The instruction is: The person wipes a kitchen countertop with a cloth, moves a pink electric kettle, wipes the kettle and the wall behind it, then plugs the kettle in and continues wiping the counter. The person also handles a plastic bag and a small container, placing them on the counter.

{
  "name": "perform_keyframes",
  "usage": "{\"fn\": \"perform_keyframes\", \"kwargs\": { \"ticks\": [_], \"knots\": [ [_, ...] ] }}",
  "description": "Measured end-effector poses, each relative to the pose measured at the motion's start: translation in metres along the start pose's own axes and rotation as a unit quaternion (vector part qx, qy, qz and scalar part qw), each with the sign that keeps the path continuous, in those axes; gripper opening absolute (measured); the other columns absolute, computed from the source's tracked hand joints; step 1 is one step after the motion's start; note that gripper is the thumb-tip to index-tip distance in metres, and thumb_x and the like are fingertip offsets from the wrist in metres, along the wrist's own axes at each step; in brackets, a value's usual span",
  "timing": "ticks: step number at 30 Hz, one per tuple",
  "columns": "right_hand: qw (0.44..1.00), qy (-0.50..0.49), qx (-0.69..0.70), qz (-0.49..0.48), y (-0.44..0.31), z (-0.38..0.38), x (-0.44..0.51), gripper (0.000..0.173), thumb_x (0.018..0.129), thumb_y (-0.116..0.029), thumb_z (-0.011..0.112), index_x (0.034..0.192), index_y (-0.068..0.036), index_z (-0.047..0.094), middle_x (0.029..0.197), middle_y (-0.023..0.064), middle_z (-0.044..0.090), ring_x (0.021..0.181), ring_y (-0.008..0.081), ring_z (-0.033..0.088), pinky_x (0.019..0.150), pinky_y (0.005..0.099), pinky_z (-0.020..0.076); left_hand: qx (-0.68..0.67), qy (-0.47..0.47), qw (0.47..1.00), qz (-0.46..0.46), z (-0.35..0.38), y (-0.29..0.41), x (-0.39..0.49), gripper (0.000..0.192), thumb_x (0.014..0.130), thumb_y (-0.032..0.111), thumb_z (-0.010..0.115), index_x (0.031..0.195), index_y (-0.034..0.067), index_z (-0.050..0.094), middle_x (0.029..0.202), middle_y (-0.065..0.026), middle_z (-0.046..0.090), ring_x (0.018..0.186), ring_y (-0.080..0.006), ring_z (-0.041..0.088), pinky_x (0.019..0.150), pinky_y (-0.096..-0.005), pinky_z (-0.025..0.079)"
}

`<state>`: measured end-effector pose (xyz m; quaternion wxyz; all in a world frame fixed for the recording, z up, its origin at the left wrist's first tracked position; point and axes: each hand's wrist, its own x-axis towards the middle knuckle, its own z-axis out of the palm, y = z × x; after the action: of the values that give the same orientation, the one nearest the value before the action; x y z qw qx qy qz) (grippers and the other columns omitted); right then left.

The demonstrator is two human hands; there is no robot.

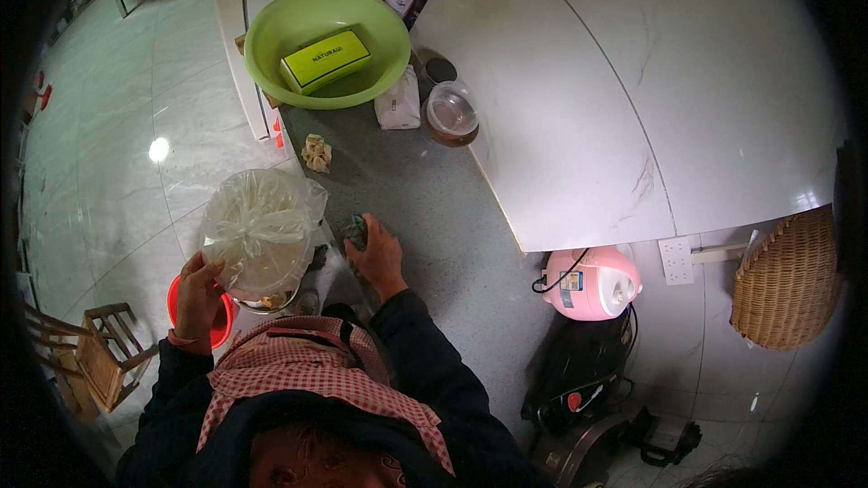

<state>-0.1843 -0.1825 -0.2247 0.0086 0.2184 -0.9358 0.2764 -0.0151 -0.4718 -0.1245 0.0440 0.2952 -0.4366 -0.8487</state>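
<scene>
My left hand (198, 295) grips the lower left edge of a round container in a clear plastic bag (261, 237). The bag is knotted on top, and its contents are pale and hard to make out. This bundle is held up beside the counter's left edge. On the grey speckled countertop (444, 217), my right hand (381, 256) has its fingers closed around a small crumpled dark grey-green cloth or pad (355, 230). Farther up the counter lies a crumpled beige wad (317, 153), apart from both hands.
A green plastic basin (261, 57) holds a yellow-green box (325, 61). Near it stand a white packet (399, 105) and a clear plastic tub (453, 108). Rightward are a pink rice cooker (583, 288) and a wicker basket (786, 285). A red bucket (222, 329) and wooden chair (105, 359) stand left.
</scene>
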Motion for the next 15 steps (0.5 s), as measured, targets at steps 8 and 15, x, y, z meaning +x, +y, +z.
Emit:
{"fn": "perform_keyframes", "kwargs": {
  "ticks": [8,15],
  "knots": [
    [1.000,0.013,-0.012,-0.008,0.0042,0.0029,-0.0007,0.055,0.079,-0.033,0.077,0.122,-0.007,0.055,0.111,0.0145,0.064,0.097,0.0346,0.063,0.078,0.0447,0.0486,0.010,0.003,1.000,-0.009,0.0032,0.0036,-0.0002,0.028,0.088,0.011,0.060,0.115,0.002,0.062,0.111,-0.0083,0.068,0.098,-0.0194,0.065,0.086,-0.0347,0.052],
    [1.000,-0.018,0.016,-0.004,-0.0014,-0.0042,0.0019,0.055,0.080,-0.031,0.076,0.123,-0.005,0.054,0.117,0.0147,0.062,0.098,0.0347,0.061,0.082,0.0445,0.0485,0.003,0.013,1.000,0.000,0.0003,0.0006,0.0009,0.026,0.088,0.008,0.059,0.112,0.001,0.062,0.107,-0.0081,0.068,0.095,-0.0192,0.065,0.084,-0.0331,0.053]
  ]
}}
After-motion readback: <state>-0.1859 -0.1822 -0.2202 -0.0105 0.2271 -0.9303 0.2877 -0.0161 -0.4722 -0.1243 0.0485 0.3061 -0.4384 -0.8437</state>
